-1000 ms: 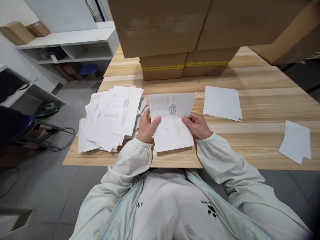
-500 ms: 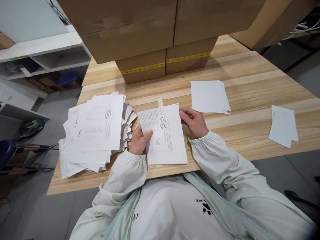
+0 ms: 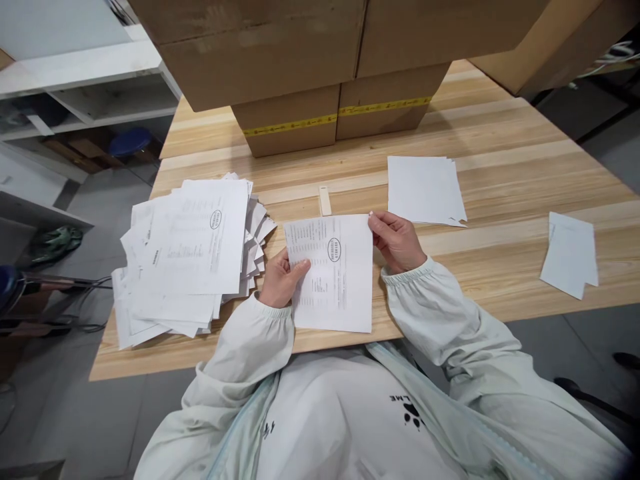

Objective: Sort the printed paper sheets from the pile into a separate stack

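Note:
Both hands hold a printed paper sheet (image 3: 340, 287) with an oval black stamp, raised over the table's near edge. My left hand (image 3: 281, 279) grips its left side, the thumb on top of the print. At the upper right corner, my right hand (image 3: 399, 240) pinches the sheet between thumb and fingers. To the left of my left hand lies a messy pile of printed papers (image 3: 195, 247), the top one bearing a similar oval stamp. Just beyond the held sheet is a small pale flat strip (image 3: 325, 201). A neat stack of blank-looking papers (image 3: 425, 190) lies beyond my right hand.
Stacked cardboard boxes (image 3: 290, 127) with yellow tape stand at the back of the wooden table (image 3: 500, 173). Two overlapping small papers (image 3: 570, 253) lie near its right edge. A white shelf (image 3: 100, 67) and a blue stool (image 3: 131, 142) are off to the left.
My right hand has shifted from the sheet's right edge to a pinch on its upper right corner. The sheet has tilted a little and the pale strip shows more fully.

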Action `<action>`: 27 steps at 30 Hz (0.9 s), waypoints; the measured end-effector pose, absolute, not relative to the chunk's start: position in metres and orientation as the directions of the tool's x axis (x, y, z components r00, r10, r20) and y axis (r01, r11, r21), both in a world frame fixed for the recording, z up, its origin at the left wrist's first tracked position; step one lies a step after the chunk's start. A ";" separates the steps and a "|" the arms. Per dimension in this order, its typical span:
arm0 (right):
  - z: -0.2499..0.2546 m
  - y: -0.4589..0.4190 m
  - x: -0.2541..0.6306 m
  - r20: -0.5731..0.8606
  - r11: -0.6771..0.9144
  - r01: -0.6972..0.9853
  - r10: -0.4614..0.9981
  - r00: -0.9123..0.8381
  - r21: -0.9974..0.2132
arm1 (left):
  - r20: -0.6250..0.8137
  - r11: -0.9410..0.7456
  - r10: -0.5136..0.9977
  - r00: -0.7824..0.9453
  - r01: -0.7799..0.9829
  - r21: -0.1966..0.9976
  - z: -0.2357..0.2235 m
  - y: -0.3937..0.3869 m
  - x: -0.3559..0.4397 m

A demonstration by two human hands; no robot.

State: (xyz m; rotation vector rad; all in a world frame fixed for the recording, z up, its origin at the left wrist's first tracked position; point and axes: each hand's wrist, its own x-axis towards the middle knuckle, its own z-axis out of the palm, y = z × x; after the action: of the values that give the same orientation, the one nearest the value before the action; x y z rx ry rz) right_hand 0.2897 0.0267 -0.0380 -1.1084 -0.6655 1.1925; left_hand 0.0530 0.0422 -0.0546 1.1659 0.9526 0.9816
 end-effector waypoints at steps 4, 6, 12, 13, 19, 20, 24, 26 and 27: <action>-0.036 0.028 0.296 -0.192 -0.106 -0.406 0.965 0.177 -0.908 | -0.102 0.143 0.942 0.321 -0.107 0.984 -0.053 0.040 0.053; -0.036 0.027 0.299 -0.199 -0.133 -0.406 0.972 0.125 -0.904 | -0.113 0.156 0.936 0.334 -0.107 0.982 -0.052 0.039 0.052; -0.032 0.024 0.300 -0.189 -0.142 -0.387 0.978 0.088 -0.911 | -0.144 0.203 0.907 0.396 -0.111 0.973 -0.049 0.040 0.050; -0.030 0.023 0.300 -0.193 -0.145 -0.397 0.978 0.084 -0.906 | -0.146 0.207 0.904 0.402 -0.111 0.972 -0.049 0.040 0.050; -0.028 0.020 0.303 -0.195 -0.159 -0.413 0.980 0.047 -0.897 | -0.137 0.189 0.910 0.392 -0.097 0.977 -0.050 0.041 0.049; -0.028 0.020 0.305 -0.194 -0.157 -0.404 0.980 0.052 -0.901 | -0.136 0.187 0.911 0.390 -0.095 0.978 -0.050 0.042 0.049; -0.031 0.021 0.310 -0.149 -0.113 -0.349 0.986 0.079 -0.930 | -0.142 0.189 0.912 0.386 -0.087 0.978 -0.051 0.042 0.049; -0.030 0.021 0.312 -0.113 -0.076 -0.329 0.989 0.094 -0.941 | -0.148 0.195 0.911 0.384 -0.087 0.977 -0.051 0.042 0.050; -0.030 0.021 0.312 -0.094 -0.058 -0.316 0.991 0.099 -0.947 | -0.148 0.195 0.912 0.382 -0.087 0.977 -0.052 0.042 0.050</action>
State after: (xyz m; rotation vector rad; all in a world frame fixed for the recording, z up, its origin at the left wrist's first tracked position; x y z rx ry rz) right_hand 0.3123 0.0206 -0.0295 -1.0766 -0.8550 1.3150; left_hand 0.0500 0.0422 -0.0521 1.1513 0.9186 0.8602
